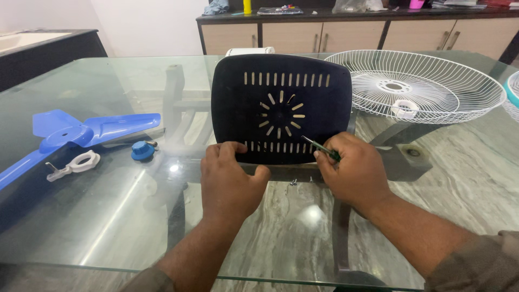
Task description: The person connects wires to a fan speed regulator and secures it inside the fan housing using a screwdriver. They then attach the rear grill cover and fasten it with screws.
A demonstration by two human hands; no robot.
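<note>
The left hand [230, 176] is gripping the bottom edge of the black vented cover [281, 108], standing just past both hands on the glass desk [108, 216], while the right hand [354, 173] is pinching a thin green screwdriver [320, 147] against it; the cover looks stiff and light, best held by its rim.

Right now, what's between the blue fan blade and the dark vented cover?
Head view: a blue round cap on the glass table. White ring sits below the blade, left of the cover.

Head camera looks down, close over the glass table [108, 216]
</note>
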